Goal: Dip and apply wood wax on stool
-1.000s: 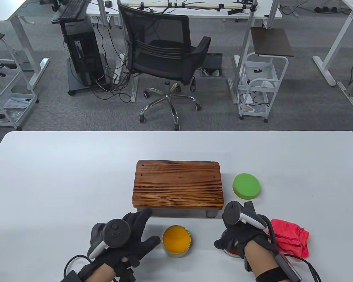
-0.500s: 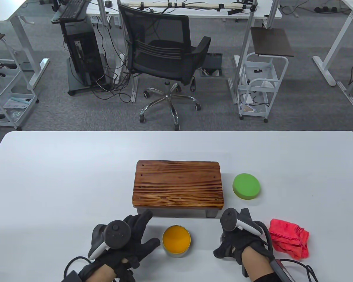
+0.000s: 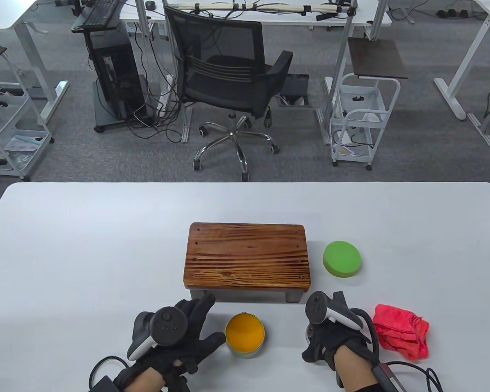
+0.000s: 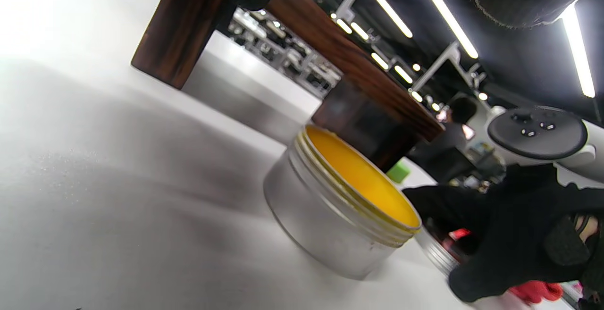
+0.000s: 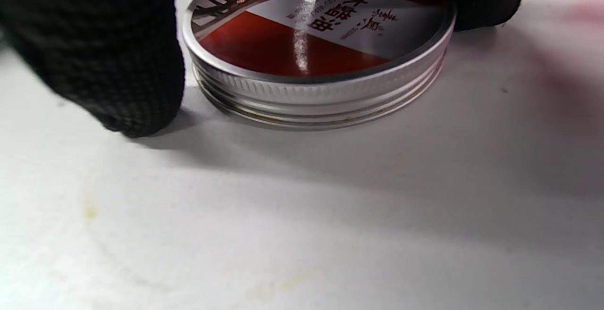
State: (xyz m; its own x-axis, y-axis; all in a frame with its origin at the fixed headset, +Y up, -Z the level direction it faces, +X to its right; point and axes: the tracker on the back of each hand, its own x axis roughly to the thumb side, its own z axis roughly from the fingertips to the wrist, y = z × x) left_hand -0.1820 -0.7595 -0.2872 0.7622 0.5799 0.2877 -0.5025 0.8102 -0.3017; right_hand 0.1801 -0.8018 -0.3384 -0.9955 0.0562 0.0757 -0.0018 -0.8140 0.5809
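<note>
the round silver tin of yellow wood wax (image 3: 245, 335) stands open on the white table (image 3: 85, 253), just in front of the low brown wooden stool (image 3: 247, 256), whose striped top looks dry and untouched, so by my reading no wax is dipped or spread yet. the tin's flat metal lid with the red and white label (image 5: 315, 41) lies on the table to the right, under the right hand (image 3: 338, 331), whose gloved fingers (image 5: 101, 50) curl down around its rim. the left hand (image 3: 175, 337) rests spread and empty, just left of the tin. picking up an applicator, dipping and rubbing are all left. the round green sponge pad (image 3: 342, 259) sits right of the stool, and the crumpled red cloth (image 3: 401, 330) lies just beside the right hand; nothing blocks the tin or the stool top.
</note>
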